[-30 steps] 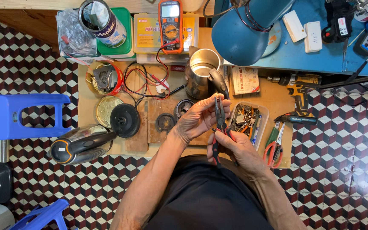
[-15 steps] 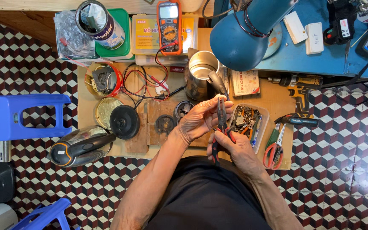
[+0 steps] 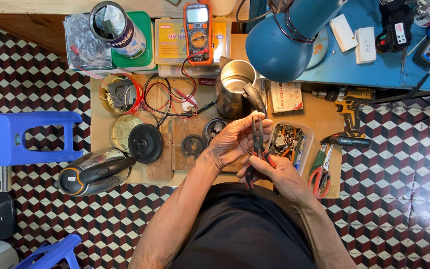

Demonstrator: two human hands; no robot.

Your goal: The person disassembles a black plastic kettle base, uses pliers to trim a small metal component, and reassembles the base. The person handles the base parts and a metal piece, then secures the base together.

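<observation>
Head view: I see both hands raised over the near edge of the low wooden counter (image 3: 324, 112). The right hand (image 3: 279, 177) has its grip clamped on the dark and red handles of a pair of long-nose pliers (image 3: 257, 144), which stand nearly upright with the tips pointing away from the body. The left hand (image 3: 235, 139) has its grip pinched together at the plier tips, on a small pale part (image 3: 260, 115) that is too small for me to identify. The two hands are touching or just beside each other; I cannot tell which.

Just beyond the plier tips stands a steel kettle (image 3: 235, 89) with a black handle. Just right of the hands lies a clear plastic tray (image 3: 289, 142) filled with small tools. Further right, red-handled cutters (image 3: 319, 174) lie at the counter edge, with a cordless drill (image 3: 347, 99) beyond them. Left of the hands I see a black round disc (image 3: 145, 143), a brass-coloured round lid (image 3: 123, 130), and a second kettle (image 3: 93, 172) lying on its side. An orange multimeter (image 3: 198, 32) lies at the far edge, its red and black leads trailing over the counter. A blue lamp shade (image 3: 284, 42) hangs above the steel kettle. A blue plastic stool (image 3: 21, 137) stands on the chequered floor (image 3: 399, 199) to the left
</observation>
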